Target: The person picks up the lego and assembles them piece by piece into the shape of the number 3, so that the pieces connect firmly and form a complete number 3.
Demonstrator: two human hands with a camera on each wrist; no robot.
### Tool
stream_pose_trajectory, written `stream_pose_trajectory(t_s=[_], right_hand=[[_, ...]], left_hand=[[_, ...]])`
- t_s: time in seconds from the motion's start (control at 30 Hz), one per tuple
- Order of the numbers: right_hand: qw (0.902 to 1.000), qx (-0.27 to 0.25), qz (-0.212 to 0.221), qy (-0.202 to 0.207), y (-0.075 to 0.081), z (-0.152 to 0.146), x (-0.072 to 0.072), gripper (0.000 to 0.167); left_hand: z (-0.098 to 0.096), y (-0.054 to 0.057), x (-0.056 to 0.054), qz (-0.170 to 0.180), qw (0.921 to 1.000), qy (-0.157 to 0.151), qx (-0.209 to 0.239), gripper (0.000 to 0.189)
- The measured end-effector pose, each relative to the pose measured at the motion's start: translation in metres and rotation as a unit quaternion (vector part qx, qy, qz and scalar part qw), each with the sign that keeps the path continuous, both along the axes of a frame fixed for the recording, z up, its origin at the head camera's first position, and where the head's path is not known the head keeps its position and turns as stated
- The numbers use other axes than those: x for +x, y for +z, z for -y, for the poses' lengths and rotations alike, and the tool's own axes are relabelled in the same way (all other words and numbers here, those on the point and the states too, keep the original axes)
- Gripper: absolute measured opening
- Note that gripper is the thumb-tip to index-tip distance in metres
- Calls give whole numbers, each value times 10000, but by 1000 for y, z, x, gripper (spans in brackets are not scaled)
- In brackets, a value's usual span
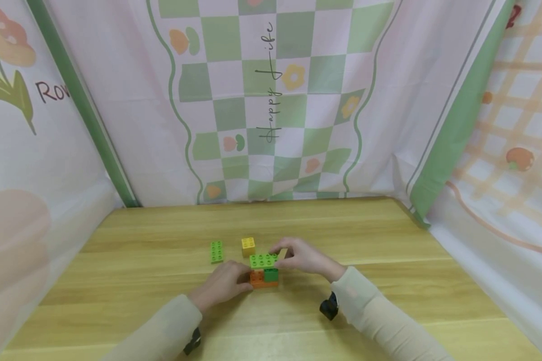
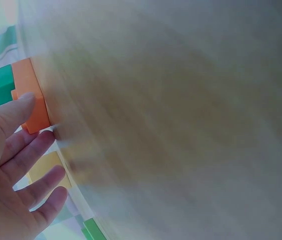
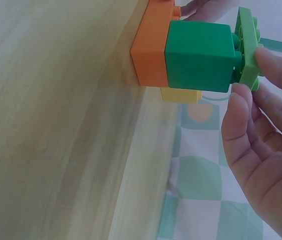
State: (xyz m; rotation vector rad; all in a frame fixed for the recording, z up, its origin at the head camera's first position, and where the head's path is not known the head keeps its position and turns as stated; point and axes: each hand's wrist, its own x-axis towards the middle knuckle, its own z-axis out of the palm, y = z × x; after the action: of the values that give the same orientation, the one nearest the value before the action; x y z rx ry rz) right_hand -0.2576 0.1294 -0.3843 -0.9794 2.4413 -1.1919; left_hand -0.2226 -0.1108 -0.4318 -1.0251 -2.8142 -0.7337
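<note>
Beige sleeves (image 1: pixel 153 328) closest, then the left hand (image 1: pixel 223 285) pinching the left end of the orange brick (image 1: pixel 263 285). Above that brick, thumb and finger of the right hand (image 1: pixel 304 257) grip the right end of a lime-green building plate (image 1: pixel 262 260), studs up, long axis left-to-right; right-wrist cam catches the dark-green brick (image 3: pixel 199 56) under it side-on, head cam mostly the plate's top.

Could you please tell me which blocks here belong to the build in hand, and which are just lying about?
In the build:
orange block, gripped by the left hand
dark green block, standing on it
light green plate, pinched by the right hand

Apparently just lying about:
yellow block
other light green plate
</note>
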Motion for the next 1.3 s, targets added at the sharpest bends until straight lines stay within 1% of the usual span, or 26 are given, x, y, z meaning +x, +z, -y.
stream_pose_trajectory(t_s=[0.2,0.63,0.87,1.13,1.3], right_hand=[[9999,60,-76,68,-1,1,1,31],[9997,84,-160,179,0,2,2,30],[9998,32,-141,139,0,3,3,28],[9991,156,-386,32,-1,4,7,27],[9987,191,-470,54,-1,4,8,26]], left_hand=[[0,1,1,35,10000,-38,57,30],[1,1,1,128,9999,5,2,33],[1,1,1,147,9999,0,17,33],[0,2,2,122,9999,-25,17,33],[-1,3,3,177,9998,-10,25,31]])
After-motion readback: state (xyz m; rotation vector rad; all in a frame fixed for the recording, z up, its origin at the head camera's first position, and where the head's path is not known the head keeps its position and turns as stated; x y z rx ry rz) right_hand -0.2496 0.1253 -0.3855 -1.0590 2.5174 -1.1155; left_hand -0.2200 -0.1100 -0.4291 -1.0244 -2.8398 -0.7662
